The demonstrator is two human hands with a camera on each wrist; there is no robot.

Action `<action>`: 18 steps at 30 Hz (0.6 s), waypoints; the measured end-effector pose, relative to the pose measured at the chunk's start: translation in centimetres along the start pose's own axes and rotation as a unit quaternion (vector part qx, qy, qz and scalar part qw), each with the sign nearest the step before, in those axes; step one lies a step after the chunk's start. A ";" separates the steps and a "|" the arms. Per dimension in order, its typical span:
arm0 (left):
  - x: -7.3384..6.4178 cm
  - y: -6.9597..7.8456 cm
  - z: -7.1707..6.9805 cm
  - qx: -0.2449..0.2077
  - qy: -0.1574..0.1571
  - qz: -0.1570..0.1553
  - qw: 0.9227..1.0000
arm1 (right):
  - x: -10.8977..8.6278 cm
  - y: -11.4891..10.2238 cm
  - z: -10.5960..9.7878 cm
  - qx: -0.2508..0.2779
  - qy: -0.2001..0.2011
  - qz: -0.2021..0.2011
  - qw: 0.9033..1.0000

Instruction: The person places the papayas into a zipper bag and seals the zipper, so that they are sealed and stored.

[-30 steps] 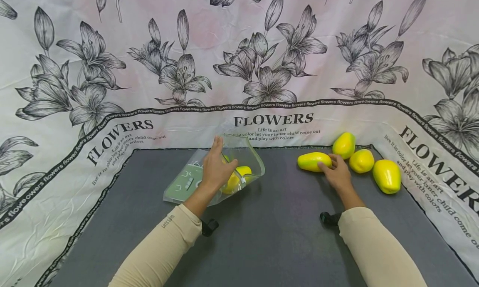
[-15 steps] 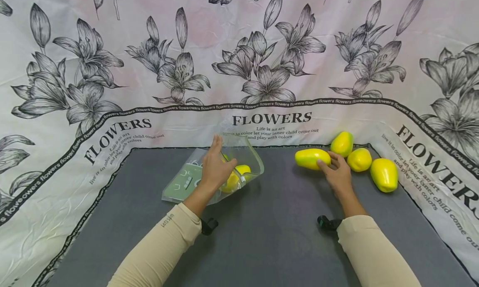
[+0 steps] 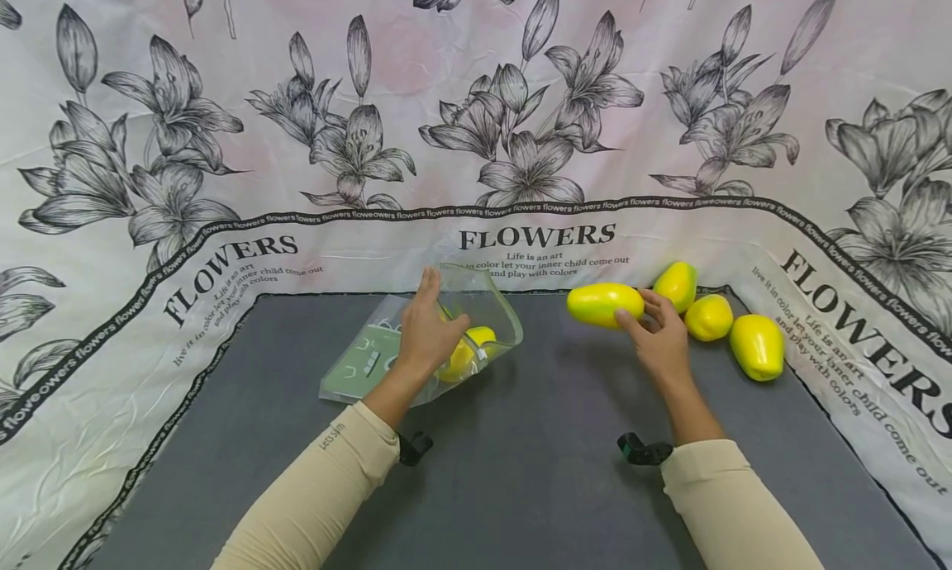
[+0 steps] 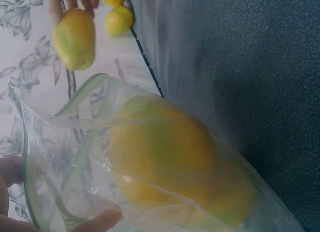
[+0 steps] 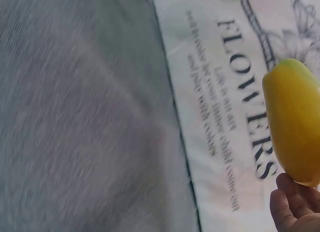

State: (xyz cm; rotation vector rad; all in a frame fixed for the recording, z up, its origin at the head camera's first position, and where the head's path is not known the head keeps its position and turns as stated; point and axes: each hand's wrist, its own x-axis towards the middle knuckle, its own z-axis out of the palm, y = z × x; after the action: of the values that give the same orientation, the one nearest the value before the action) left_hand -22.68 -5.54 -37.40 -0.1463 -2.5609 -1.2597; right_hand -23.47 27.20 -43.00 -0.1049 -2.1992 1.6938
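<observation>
My left hand (image 3: 426,332) holds open the mouth of a clear zip bag (image 3: 487,306) lying on the grey mat (image 3: 535,463); the left wrist view shows a yellow mango (image 4: 170,162) inside the bag (image 4: 65,157). My right hand (image 3: 654,339) grips a yellow-green mango (image 3: 604,304) and holds it lifted just above the mat, to the right of the bag's mouth. The right wrist view shows that mango (image 5: 295,122) above my fingers (image 5: 292,204). Three more mangoes (image 3: 706,317) lie at the mat's back right corner.
A white cloth printed with black flowers and the word FLOWERS (image 3: 537,237) rises behind and along both sides of the mat. Black wrist straps (image 3: 641,449) show at both sleeves.
My right hand has picked up the mango from the mat and moved it left, toward the bag. The left hand and the bag have stayed where they were.
</observation>
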 end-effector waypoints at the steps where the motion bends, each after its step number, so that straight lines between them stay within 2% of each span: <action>1: 0.0 0.0 0.0 -0.001 0.000 0.000 1.000 | -0.1 -0.4 0.2 0.007 -0.001 -0.007 1.000; 9: -0.2 0.2 -0.1 -0.007 0.002 -0.001 1.000 | -0.9 -2.5 1.5 0.035 -0.012 -0.048 0.998; 18: -0.2 0.2 -0.2 -0.010 0.002 0.001 1.000 | -1.2 -3.7 3.3 0.048 -0.028 -0.086 0.995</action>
State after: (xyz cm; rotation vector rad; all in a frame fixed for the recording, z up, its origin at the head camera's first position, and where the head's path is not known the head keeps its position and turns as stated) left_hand -22.37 -5.57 -37.14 -0.1509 -2.5454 -1.2837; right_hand -22.81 22.83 -40.50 0.1535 -2.0948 1.7221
